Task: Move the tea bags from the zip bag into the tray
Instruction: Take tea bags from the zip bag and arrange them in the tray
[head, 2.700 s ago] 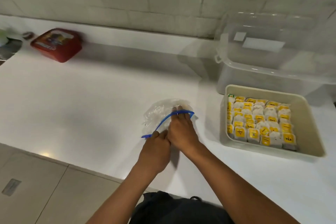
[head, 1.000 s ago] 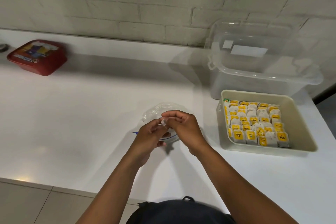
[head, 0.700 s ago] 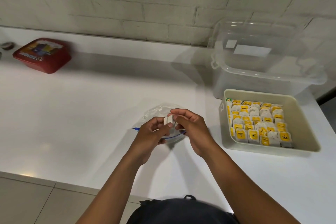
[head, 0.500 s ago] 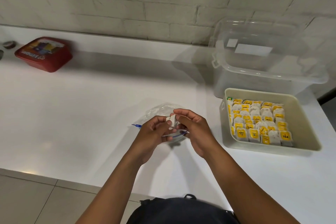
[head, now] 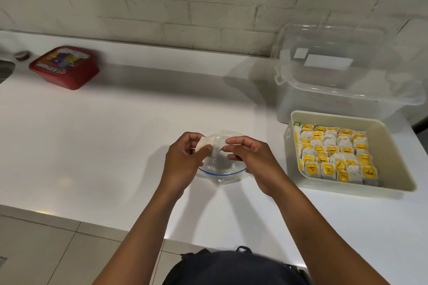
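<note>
A clear zip bag (head: pixel 222 164) with a blue zip line lies on the white counter, its mouth gaping towards me. My left hand (head: pixel 183 164) pinches a white tea bag (head: pixel 202 146) between thumb and fingers, just above the bag's left side. My right hand (head: pixel 252 159) hovers over the bag's right side with its fingertips pinched together on something small that I cannot make out. To the right stands the beige tray (head: pixel 393 152), packed with several rows of yellow-tagged tea bags (head: pixel 333 152).
A clear plastic storage box (head: pixel 347 76) stands behind the tray against the brick wall. A red packet (head: pixel 64 66) lies at the far left of the counter (head: pixel 115 136). The counter's front edge runs close to my body, with tiled floor below.
The hands lifted out of the zip bag holding a tea bag together, then parted: the left hand now holds the tea bag alone, to the left, and the right hand has drawn away.
</note>
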A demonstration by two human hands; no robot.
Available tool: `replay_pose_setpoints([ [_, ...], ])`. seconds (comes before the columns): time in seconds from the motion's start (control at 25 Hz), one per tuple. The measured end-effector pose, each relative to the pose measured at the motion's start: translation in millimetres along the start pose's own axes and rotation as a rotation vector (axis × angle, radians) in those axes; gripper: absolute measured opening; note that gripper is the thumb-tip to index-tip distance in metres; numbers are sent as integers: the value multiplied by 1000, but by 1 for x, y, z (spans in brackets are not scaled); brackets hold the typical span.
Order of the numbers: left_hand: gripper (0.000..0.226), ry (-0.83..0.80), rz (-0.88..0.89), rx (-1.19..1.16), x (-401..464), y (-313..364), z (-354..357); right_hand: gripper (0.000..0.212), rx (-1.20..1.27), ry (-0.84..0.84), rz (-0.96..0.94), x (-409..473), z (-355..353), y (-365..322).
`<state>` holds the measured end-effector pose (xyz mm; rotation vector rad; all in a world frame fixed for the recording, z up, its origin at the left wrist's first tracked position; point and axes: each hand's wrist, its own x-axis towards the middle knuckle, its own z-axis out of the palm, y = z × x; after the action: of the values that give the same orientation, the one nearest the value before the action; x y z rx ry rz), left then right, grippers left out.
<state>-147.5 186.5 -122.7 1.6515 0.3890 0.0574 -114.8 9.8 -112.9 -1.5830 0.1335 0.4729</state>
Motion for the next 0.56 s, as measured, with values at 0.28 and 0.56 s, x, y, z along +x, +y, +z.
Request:
replay_pose_setpoints([
  [0.28,8,-42,60,32,-8,14,1,19,-360,18,-249,-16,-2,-13],
  [0.56,13,-164,51,33,-8,30,6,38,-403,110,-371,-16,5,-9],
])
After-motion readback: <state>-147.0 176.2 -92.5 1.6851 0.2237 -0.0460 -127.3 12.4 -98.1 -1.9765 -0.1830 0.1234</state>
